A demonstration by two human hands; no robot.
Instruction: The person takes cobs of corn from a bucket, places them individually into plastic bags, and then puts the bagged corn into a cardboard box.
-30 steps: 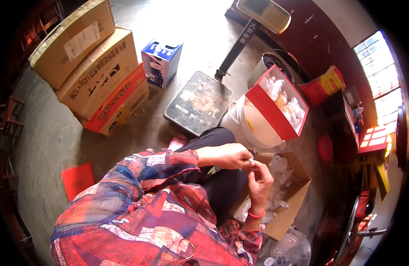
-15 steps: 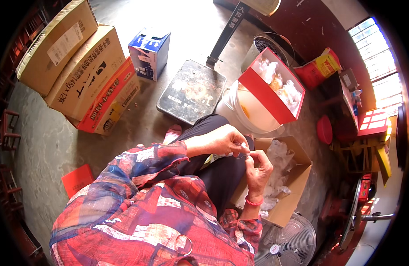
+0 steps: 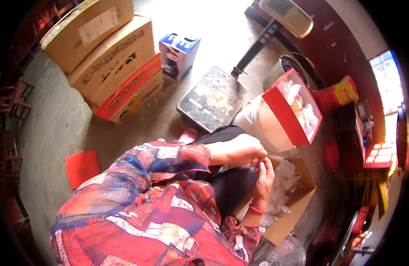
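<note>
A person in a red and blue checked shirt (image 3: 138,208) sits low over a gray concrete floor (image 3: 58,128). Both hands meet in front of the lap, just above dark trousers (image 3: 231,186).

The left hand (image 3: 242,150) comes in from the left with its fingers curled down. The right hand (image 3: 264,175) comes up from below, with a red band (image 3: 257,209) on its wrist. The fingertips of both hands are pinched together on one small clear thing (image 3: 254,166). It is too small and blurry to tell what it is. It sits right between the two hands, at the near left edge of an open cardboard box (image 3: 297,208).

That box stands on the floor at the person's right side. It is full of clear, shiny little pieces (image 3: 284,181), maybe plastic wrappers.

Just past the hands stands a white bucket (image 3: 257,124). A red tray (image 3: 293,108) holding pale round things leans on top of the bucket.

A flat metal weighing scale (image 3: 211,99) lies on the floor left of the bucket. Its dark pole goes up to a display (image 3: 286,15) at the top edge.

A small blue and white box (image 3: 178,55) stands near the scale. Big brown cartons (image 3: 107,48) are stacked in the far left corner. A red paper (image 3: 82,167) lies flat on the floor at the left. A fan (image 3: 280,255) shows at the bottom edge.
</note>
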